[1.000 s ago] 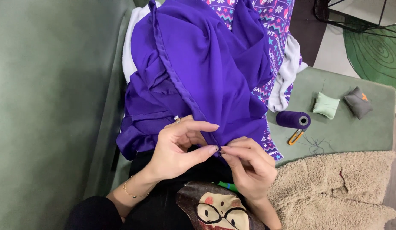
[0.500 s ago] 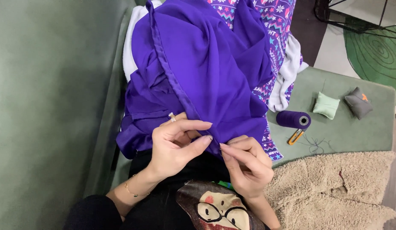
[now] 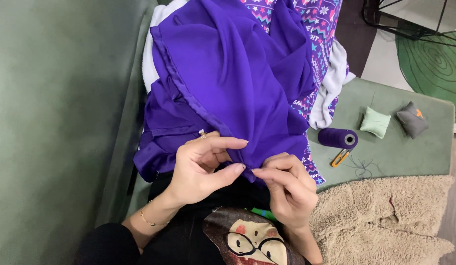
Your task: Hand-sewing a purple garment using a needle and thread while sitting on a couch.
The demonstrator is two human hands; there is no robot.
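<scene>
Needle: too small to tell whether one sits between the pinching fingertips of the left hand [image 3: 201, 164] and right hand [image 3: 287, 189].
Purple fabric [image 3: 238, 83]: top cut off by the frame's upper edge; its lower hem hidden behind both hands.
Patterned blanket [image 3: 318, 29]: mostly covered by the fabric.
Green round rug [image 3: 434, 64]: cropped at the right edge.
Thread snips [image 3: 340, 158]: partly tucked under the purple thread spool [image 3: 337, 138].

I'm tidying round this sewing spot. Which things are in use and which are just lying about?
In use:
purple fabric, pinched at its lower edge by the left hand and right hand.

Lying about:
purple thread spool
small snips
pale green cushion
grey cushion
patterned blanket
</scene>
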